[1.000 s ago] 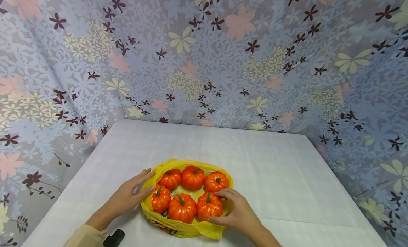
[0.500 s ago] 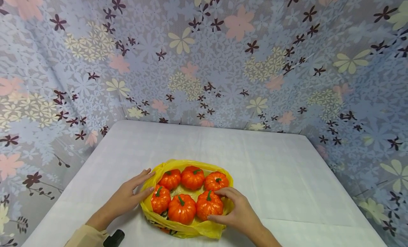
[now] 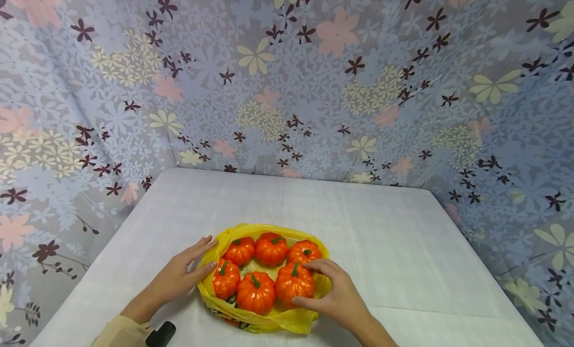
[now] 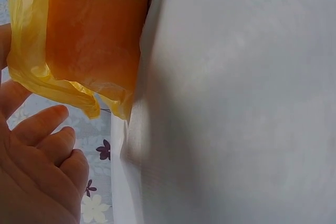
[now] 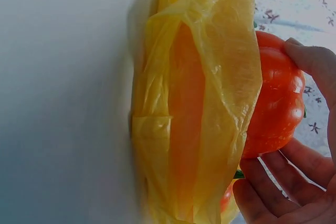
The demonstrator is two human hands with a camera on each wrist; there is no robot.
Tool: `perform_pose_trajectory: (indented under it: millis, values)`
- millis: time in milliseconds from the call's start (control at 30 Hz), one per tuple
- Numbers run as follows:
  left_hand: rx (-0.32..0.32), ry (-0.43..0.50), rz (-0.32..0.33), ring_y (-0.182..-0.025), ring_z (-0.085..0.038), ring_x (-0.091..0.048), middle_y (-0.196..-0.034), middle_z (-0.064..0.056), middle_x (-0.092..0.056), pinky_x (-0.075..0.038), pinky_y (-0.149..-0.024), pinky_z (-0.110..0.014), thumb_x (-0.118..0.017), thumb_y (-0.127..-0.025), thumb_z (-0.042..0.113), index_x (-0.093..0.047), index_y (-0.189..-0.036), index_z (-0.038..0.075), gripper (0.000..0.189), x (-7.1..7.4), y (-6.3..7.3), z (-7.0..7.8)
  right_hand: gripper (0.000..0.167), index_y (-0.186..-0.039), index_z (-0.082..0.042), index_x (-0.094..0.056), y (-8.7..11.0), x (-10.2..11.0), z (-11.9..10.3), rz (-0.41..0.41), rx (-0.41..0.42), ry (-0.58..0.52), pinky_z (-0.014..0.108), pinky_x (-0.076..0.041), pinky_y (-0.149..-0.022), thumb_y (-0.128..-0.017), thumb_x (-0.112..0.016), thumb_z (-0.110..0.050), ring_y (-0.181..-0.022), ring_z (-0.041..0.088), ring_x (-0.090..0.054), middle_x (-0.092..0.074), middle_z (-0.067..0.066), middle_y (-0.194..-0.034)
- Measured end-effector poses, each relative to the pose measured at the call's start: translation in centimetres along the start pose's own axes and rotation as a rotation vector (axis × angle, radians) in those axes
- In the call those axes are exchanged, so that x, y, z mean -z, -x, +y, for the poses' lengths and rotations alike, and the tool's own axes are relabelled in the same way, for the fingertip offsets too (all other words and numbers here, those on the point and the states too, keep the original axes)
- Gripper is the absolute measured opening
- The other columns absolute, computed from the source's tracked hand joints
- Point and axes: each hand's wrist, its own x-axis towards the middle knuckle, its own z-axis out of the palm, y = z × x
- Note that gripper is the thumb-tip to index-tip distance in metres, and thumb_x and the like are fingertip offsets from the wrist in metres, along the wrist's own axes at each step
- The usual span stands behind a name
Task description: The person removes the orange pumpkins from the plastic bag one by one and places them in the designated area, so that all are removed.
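Note:
A yellow plastic bag, its mouth spread wide, stands on the white table with several shiny orange toy pumpkins in a ring inside. My right hand grips the front right pumpkin, thumb on one side and fingers on the other. In the right wrist view this pumpkin rises partly above the bag's edge. At the bag's left side my left hand rests its fingertips on the rim, fingers loosely spread. Beside the gripped one sit the front middle pumpkin and the back right pumpkin, the latter partly covered.
The white-covered table stretches behind and to the right of the bag. Flower-patterned cloth hangs round its back and sides. A black device sits by my left wrist, near the beige sleeve.
My right hand has raised the front right pumpkin slightly, so it overlaps more of the back right one. The left hand and the other pumpkins stay put.

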Motion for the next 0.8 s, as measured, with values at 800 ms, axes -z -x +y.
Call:
perform_pose_trajectory:
  millis: [800]
  values:
    - [0.001,0.001,-0.004,-0.145,-0.042,-0.030,-0.159,-0.015,-0.036,-0.026,-0.110,-0.069,-0.063,-0.098,0.047,-0.050,-0.150,0.015,0.063,-0.1,-0.2,-0.2,0.061,-0.116,-0.023,-0.070,-0.9,2.6,0.3,0.102,0.035,-0.015,0.042,-0.055,-0.093,-0.066,-0.092,-0.049,-0.107,0.009,-0.062,-0.064,-0.012,-0.113]
